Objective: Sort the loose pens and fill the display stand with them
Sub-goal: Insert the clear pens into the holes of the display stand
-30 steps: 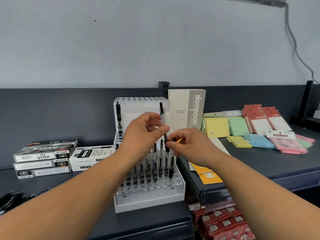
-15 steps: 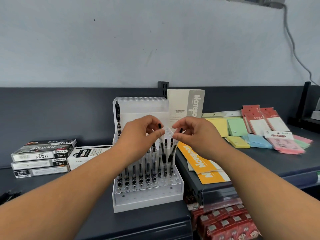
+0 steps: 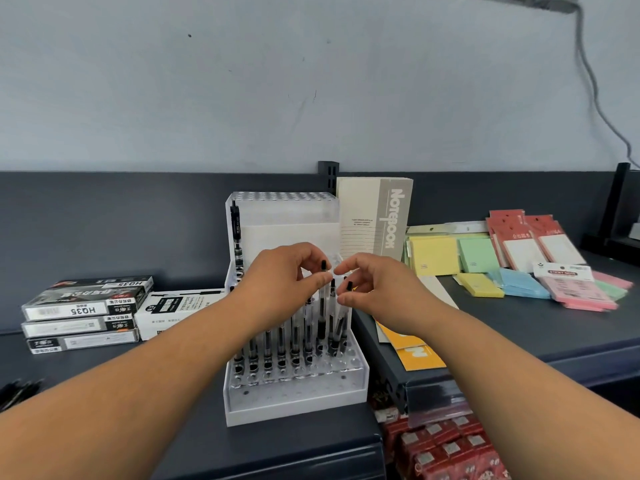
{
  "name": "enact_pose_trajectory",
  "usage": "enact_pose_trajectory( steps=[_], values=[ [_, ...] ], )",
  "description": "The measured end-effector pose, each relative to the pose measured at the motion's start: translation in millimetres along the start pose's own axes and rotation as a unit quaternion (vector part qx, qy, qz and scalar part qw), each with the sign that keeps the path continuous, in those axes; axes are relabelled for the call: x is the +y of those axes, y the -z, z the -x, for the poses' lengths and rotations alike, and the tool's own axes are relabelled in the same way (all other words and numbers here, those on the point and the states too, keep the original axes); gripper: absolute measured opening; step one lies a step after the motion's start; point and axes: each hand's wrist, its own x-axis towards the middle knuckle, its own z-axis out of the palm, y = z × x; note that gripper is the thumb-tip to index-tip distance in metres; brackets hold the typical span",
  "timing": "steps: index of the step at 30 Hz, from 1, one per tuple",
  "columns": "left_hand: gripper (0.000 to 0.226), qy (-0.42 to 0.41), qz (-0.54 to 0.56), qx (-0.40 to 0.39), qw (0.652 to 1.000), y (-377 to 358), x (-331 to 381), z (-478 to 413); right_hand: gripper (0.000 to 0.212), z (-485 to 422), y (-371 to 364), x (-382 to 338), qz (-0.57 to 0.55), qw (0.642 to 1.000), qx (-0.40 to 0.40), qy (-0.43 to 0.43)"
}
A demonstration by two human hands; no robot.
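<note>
The display stand (image 3: 294,407) sits on the dark counter (image 3: 263,448) straight in front of me. A row of pens (image 3: 280,344) stands upright in the holes of its low front tier, and one more black pen (image 3: 235,233) stands alone at its back left corner. My left hand (image 3: 284,278) is over the right end of that row. Its thumb and curled fingers pinch the upright pen (image 3: 321,323) just under its black top, and the tip is down in a hole. My right hand (image 3: 377,292) is just beside it. Its thumb and forefinger curve either side of the black top of a leaning pen (image 3: 348,286) at the row's right end, and I cannot tell whether they actually touch it.

To the left of the stand lie stacked pen boxes (image 3: 86,306) and a white box (image 3: 173,310). A few loose pens (image 3: 17,393) lie at the far left edge. Behind the stand a grey notebook (image 3: 377,216) stands upright. To the right are orange notebooks (image 3: 412,351) and coloured sticky notes (image 3: 485,261).
</note>
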Motion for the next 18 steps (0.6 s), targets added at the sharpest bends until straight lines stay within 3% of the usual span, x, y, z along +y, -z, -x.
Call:
enact_pose_trajectory(
  steps=[8,18],
  values=[
    [0.006,-0.006,-0.022,-0.021,1.000,-2.3,-5.1,-1.6,0.030,0.2,-4.5,6.3,-0.010,0.999,0.045,-0.012],
    [0.020,-0.018,-0.092,-0.063,0.994,-12.7,-13.9,-0.7,0.017,-2.5,-7.7,-2.4,0.093,0.996,-0.002,-0.005]
  ],
)
